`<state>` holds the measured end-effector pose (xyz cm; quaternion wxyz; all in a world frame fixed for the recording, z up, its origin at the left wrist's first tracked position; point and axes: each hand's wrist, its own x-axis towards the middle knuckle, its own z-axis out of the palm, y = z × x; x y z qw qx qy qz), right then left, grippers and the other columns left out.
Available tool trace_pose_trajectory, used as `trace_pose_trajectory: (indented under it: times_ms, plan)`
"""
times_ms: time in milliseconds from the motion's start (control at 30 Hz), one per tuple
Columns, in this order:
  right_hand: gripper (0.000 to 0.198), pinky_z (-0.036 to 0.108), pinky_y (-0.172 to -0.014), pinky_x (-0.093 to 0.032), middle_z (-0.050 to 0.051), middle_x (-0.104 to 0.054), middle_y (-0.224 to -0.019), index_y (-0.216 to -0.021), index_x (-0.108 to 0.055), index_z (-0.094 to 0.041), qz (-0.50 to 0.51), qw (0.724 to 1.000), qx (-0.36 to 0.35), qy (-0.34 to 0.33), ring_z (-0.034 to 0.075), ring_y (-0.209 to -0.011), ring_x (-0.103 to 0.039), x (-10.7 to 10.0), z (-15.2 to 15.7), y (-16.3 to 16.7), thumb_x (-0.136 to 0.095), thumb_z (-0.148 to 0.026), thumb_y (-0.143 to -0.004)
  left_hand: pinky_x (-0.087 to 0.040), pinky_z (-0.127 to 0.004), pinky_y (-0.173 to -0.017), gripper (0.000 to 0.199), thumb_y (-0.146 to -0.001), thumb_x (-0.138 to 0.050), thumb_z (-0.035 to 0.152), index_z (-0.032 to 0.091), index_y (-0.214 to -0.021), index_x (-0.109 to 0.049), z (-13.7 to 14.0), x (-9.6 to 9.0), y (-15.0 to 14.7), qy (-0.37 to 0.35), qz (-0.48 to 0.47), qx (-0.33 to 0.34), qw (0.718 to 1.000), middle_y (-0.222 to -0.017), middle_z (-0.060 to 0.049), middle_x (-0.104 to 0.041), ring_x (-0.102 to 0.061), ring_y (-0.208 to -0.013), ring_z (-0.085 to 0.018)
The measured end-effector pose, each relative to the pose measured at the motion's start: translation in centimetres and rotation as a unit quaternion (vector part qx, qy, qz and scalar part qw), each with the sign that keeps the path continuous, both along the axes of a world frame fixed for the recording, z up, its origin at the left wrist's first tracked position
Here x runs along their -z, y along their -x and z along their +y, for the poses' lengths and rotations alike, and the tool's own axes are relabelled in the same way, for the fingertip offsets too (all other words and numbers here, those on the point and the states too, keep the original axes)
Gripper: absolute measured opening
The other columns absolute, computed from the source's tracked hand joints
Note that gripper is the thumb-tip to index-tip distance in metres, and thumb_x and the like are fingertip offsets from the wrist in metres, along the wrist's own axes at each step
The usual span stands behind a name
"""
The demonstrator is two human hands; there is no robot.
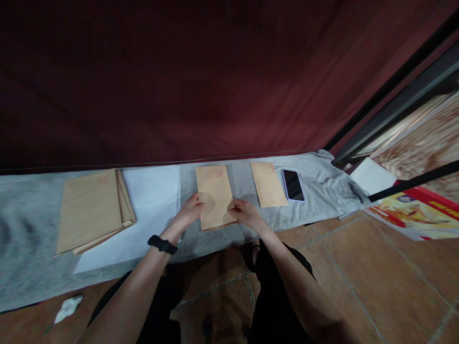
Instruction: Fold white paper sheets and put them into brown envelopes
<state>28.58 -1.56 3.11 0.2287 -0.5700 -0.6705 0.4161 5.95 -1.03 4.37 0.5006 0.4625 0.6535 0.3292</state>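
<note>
Between my two hands is a brown paper envelope (215, 186) with a small red print near its far right corner. My left hand (191, 209) has its fingers closed on the left edge, and a black band circles that wrist. On the right edge my right hand (246, 213) pinches the same envelope, thumb on top. To the right another brown envelope (268, 184) lies flat on the grey cloth. At the left, a stack of larger brown envelopes (91, 205) partly covers white paper sheets (154, 200).
A phone (293, 185) in a light purple case lies right of the envelopes. The grey cloth (315, 200) covers a long, narrow surface against a dark red curtain (179, 86). A black metal frame (394, 86) and a colourful box (416, 215) stand at the right. Crumpled tissue (68, 308) lies on the tiled floor.
</note>
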Motion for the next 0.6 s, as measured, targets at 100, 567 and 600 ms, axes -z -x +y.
trace_pose_trajectory:
  times_ms: [100, 567, 600]
  plan:
    - [0.023, 0.027, -0.078, -0.049, 0.002, -0.070, -0.090, -0.109, -0.067, -0.021, -0.070, 0.994, 0.046, -0.074, 0.018, -0.084, -0.065, 0.1, -0.2, 0.4, -0.058, -0.024, -0.088, -0.042, -0.022, -0.053, 0.035, -0.066, -0.061, 0.010, 0.021, -0.099, -0.064, 0.1, 0.1, 0.2, 0.033, -0.032, -0.017, 0.999, -0.068, 0.003, -0.067, -0.064, -0.064, -0.017]
    - [0.059, 0.047, -0.126, -0.015, 0.011, -0.025, -0.166, -0.158, -0.032, -0.016, -0.232, 0.942, -0.100, -0.220, 0.027, -0.154, -0.026, 2.0, -2.3, 3.1, -0.041, -0.040, -0.105, -0.035, -0.041, -0.114, 0.024, -0.081, -0.067, 0.020, 0.024, -0.105, -0.066, -0.5, -0.9, -0.9, -0.236, 0.146, -0.024, 0.960, -0.119, -0.012, -0.068, -0.054, -0.130, -0.033]
    - [0.059, 0.048, -0.126, -0.015, 0.011, -0.025, -0.166, -0.158, -0.032, -0.016, -0.232, 0.942, -0.100, -0.220, 0.027, -0.154, -0.026, 1.9, -2.2, 3.1, -0.042, -0.040, -0.105, -0.029, -0.041, -0.119, 0.027, -0.084, -0.063, 0.021, 0.024, -0.111, -0.066, -0.4, -0.5, -1.4, -0.270, 0.151, 0.009, 0.951, -0.131, -0.013, -0.064, -0.050, -0.136, -0.032]
